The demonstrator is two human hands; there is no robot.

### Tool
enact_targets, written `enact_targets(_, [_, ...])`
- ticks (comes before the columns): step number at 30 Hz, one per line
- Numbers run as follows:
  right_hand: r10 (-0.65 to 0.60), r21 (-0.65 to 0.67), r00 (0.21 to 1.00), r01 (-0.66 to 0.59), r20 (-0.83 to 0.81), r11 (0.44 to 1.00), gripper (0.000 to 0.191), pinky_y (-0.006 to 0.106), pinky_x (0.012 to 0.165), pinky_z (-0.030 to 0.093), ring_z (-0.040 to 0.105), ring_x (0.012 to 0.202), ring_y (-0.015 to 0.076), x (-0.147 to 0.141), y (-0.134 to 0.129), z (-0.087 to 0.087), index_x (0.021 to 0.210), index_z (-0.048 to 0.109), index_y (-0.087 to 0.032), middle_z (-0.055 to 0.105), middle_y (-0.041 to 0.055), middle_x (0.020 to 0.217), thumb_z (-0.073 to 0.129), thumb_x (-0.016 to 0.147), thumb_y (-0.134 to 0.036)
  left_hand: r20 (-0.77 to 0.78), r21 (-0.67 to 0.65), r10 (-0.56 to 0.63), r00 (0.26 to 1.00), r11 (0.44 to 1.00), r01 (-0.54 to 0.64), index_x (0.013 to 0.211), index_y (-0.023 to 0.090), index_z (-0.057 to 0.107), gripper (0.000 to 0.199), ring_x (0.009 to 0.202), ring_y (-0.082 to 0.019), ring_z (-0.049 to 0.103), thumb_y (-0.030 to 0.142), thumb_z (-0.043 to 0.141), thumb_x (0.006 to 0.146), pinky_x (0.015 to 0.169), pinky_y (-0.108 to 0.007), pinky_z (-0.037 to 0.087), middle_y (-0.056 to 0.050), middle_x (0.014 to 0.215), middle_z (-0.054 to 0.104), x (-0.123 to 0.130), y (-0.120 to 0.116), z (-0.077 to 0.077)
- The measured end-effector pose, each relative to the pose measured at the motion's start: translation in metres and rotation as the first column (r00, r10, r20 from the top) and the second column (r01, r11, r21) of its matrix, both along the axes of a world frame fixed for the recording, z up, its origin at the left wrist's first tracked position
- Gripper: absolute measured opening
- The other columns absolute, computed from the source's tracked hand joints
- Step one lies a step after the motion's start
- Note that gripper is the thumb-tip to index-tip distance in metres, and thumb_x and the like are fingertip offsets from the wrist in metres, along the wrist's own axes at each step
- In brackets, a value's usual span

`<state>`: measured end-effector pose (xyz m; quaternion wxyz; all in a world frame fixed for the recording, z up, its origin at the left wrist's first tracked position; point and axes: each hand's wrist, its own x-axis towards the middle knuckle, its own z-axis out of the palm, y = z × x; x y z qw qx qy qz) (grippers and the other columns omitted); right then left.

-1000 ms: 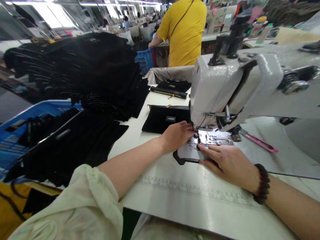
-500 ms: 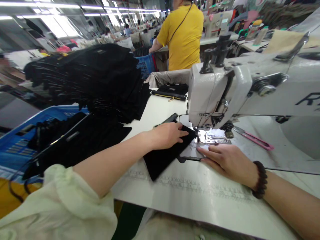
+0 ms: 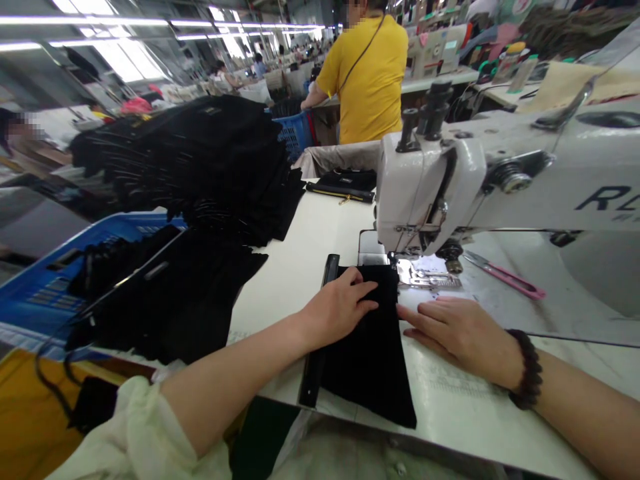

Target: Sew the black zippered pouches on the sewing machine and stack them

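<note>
A black fabric piece (image 3: 373,360) lies on the sewing machine's table, a glossy black strip along its left side. Its upper right corner reaches the presser foot (image 3: 395,260) of the white sewing machine (image 3: 430,193). My left hand (image 3: 345,303) rests on top of the fabric with its fingers apart, pressing rather than gripping. Flat on the table at the fabric's right edge is my right hand (image 3: 450,333), its fingers stretched out and the fingertips at or just beside the edge. Small scissors or snips with a pink handle (image 3: 520,283) lie under the machine arm.
To the left, a tall pile of black fabric pieces (image 3: 200,160) rises beside a blue crate (image 3: 30,280) that holds more. A black zippered pouch (image 3: 343,183) sits at the table's back. A person in a yellow shirt (image 3: 373,73) stands beyond, facing away.
The black fabric has swung round, so its long right edge now runs toward me and its lower end hangs nearer the table's front. My left hand moved slightly nearer with it; my right hand barely moved.
</note>
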<state>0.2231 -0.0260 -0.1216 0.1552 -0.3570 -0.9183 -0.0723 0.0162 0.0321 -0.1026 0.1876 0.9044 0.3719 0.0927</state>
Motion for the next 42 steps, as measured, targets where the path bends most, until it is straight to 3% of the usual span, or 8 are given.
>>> enact_targets(5, [-0.04,-0.154,0.996,0.052,0.081,0.987,0.017,0.028,0.05,0.027,0.046,0.049,0.0128,-0.013,-0.004,0.006,0.074,0.055,-0.018,0.055,-0.0007,0.059,0.042,0.085,-0.023,-0.066,0.081,-0.014,0.998,0.997,0.019,0.12,0.017,0.045,0.041,0.091,-0.018,0.054,0.036,0.045,0.084,0.079,-0.033,0.047,-0.009,0.106,0.047,0.003,-0.006,-0.002])
enact_targets(11, [-0.019,-0.208,0.994,0.04,0.103,0.977,0.022,0.029,0.051,0.03,0.051,0.05,0.0137,-0.007,-0.006,0.008,0.076,0.055,-0.018,0.058,-0.0002,0.06,0.037,0.087,-0.024,-0.168,0.21,-0.338,0.926,0.905,0.369,0.12,0.017,0.044,0.038,0.121,-0.023,0.032,0.02,0.042,0.082,0.099,-0.041,0.029,-0.007,0.131,0.038,0.005,-0.008,-0.004])
enact_targets(15, [-0.003,-0.191,0.994,0.024,0.108,0.981,0.023,0.028,0.05,0.031,0.054,0.053,0.0135,-0.005,-0.006,0.007,0.087,0.057,-0.016,0.06,0.0008,0.064,0.035,0.089,-0.025,-0.187,0.156,-0.321,0.928,0.923,0.351,0.118,0.018,0.045,0.041,0.119,-0.023,0.035,0.019,0.046,0.077,0.097,-0.042,0.031,-0.006,0.13,0.04,0.005,-0.008,-0.002])
enact_targets(22, [0.011,-0.149,0.996,0.003,0.092,0.989,0.028,0.028,0.049,0.03,0.05,0.048,0.0131,-0.006,-0.005,0.009,0.077,0.056,-0.016,0.058,0.0009,0.06,0.031,0.089,-0.02,-0.164,0.19,-0.298,0.94,0.926,0.327,0.118,0.018,0.045,0.041,0.118,-0.026,0.036,0.019,0.045,0.076,0.094,-0.045,0.032,-0.006,0.13,0.041,0.008,-0.01,-0.006])
enact_targets(27, [-0.07,-0.14,0.989,0.089,0.13,0.986,0.019,0.029,0.048,0.027,0.048,0.047,0.0148,-0.004,-0.002,0.01,0.079,0.056,-0.017,0.057,0.0002,0.058,0.039,0.085,-0.021,-0.174,0.137,-0.302,0.937,0.935,0.327,0.119,0.016,0.045,0.04,0.122,-0.025,0.032,0.018,0.041,0.079,0.098,-0.046,0.028,-0.007,0.132,0.038,0.009,0.0,-0.003])
enact_targets(34, [-0.001,-0.467,0.995,0.049,0.102,0.883,0.006,0.028,0.049,0.031,0.05,0.051,0.0136,-0.015,-0.048,0.028,0.072,0.053,-0.02,0.054,-0.0022,0.061,0.052,0.077,-0.023,-0.119,0.11,-0.42,0.9,0.895,0.432,0.125,0.006,0.035,0.054,0.125,-0.028,0.027,0.034,0.047,0.08,0.101,-0.046,0.027,-0.017,0.134,0.032,-0.007,-0.042,0.019])
enact_targets(38, [-0.024,-0.292,0.999,0.017,-0.021,0.956,0.011,0.028,0.051,0.032,0.049,0.052,0.0131,-0.022,-0.078,0.024,0.086,0.056,-0.018,0.053,-0.0013,0.063,0.047,0.082,-0.021,0.068,0.226,-0.424,0.903,0.888,0.4,0.109,0.003,0.05,0.031,0.116,-0.019,0.042,0.013,0.037,0.083,0.1,-0.03,0.035,-0.014,0.119,0.051,-0.018,-0.064,0.014])
enact_targets(42, [-0.147,-0.168,0.978,0.122,-0.146,0.978,0.019,0.028,0.054,0.031,0.044,0.054,0.0123,-0.029,-0.093,0.013,0.091,0.057,-0.013,0.049,0.0005,0.062,0.039,0.086,-0.016,0.207,0.259,-0.412,0.888,0.898,0.356,0.105,0.004,0.054,0.028,0.11,-0.014,0.048,0.011,0.036,0.085,0.098,-0.026,0.039,-0.011,0.111,0.057,-0.024,-0.068,0.006])
